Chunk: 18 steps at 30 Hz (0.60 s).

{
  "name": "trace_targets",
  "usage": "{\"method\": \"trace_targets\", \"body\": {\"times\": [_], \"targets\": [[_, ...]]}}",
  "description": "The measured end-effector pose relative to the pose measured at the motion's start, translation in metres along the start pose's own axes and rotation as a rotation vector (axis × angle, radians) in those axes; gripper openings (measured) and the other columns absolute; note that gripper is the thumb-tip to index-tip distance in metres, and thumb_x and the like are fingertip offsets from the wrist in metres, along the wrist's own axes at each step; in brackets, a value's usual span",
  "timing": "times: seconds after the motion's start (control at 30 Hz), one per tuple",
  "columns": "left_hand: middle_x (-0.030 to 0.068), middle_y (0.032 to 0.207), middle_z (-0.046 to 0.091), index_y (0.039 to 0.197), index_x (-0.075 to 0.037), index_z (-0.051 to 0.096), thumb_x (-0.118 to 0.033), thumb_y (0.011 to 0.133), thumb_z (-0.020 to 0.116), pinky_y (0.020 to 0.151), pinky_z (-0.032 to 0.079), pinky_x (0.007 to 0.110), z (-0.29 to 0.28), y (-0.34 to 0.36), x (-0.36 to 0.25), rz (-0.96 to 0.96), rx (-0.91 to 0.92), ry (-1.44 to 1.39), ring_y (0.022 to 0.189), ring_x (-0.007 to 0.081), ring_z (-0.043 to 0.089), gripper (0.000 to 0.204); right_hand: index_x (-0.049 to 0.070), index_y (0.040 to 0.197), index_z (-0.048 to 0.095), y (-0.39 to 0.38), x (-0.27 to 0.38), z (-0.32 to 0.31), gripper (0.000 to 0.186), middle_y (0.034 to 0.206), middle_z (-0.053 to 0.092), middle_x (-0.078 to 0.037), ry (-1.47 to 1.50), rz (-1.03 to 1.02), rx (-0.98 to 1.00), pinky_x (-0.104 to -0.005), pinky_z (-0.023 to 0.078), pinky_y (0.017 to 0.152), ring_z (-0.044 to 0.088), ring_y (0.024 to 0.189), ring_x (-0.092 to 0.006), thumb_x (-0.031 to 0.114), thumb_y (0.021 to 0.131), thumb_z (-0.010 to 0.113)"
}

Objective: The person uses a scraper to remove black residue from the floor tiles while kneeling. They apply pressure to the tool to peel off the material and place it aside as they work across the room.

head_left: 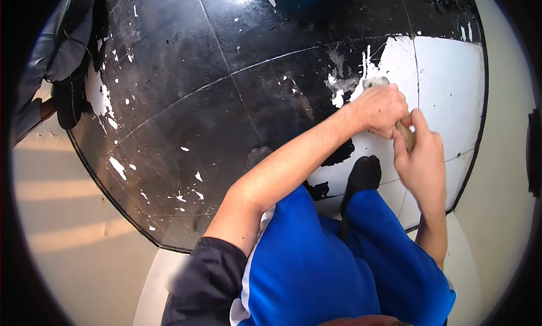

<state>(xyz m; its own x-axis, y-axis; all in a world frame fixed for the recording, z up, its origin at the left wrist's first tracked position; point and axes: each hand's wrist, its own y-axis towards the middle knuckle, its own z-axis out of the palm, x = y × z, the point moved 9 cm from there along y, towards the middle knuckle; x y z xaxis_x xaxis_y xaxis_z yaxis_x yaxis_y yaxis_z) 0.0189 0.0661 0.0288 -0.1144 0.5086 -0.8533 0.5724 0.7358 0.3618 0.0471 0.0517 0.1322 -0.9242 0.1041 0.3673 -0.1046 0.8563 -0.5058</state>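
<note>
My left hand is closed round the front part of a scraper, close to its greyish head. Behind it, my right hand grips the worn, light-coloured handle, with the thumb along its side. The scraper's head rests at the border between black coating and bare white tile. Its working edge is too small to make out. Ragged white patches and thin streaks show around the head.
My dark-socked foot and blue trousers are close below my hands. Thin joint lines cross the tiled floor. A dark edge strip borders it at the right. At the far left stand a dark bag-like thing and a black shoe.
</note>
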Motion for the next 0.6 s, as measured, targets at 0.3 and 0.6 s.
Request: {"method": "trace_targets", "body": {"times": [0.3,0.6], "targets": [[0.0103,0.066,0.065,0.069,-0.009,0.073,-0.037,0.061,0.079,0.069,0.053,0.044,-0.018,0.023,0.021,-0.029,0.077,0.003,0.071,0.0358,0.063,0.03,0.0,0.11,0.056,0.017,0.007,-0.011,0.023,0.076,0.065,-0.029,0.004,-0.036,-0.081,-0.0567,0.049,0.067,0.065,0.072,-0.0507,0.002,0.088,0.064],[0.0117,0.069,0.066,0.07,-0.011,0.075,-0.037,0.063,0.08,0.069,0.054,0.045,-0.023,0.024,0.018,-0.032,0.027,0.034,0.071,0.037,0.065,0.027,0.001,0.109,0.057,0.017,0.012,-0.011,0.023,0.076,0.065,-0.029,-0.065,-0.13,-0.154,-0.0555,0.049,0.067,0.064,0.073,-0.0512,0.002,0.088,0.064]]}}
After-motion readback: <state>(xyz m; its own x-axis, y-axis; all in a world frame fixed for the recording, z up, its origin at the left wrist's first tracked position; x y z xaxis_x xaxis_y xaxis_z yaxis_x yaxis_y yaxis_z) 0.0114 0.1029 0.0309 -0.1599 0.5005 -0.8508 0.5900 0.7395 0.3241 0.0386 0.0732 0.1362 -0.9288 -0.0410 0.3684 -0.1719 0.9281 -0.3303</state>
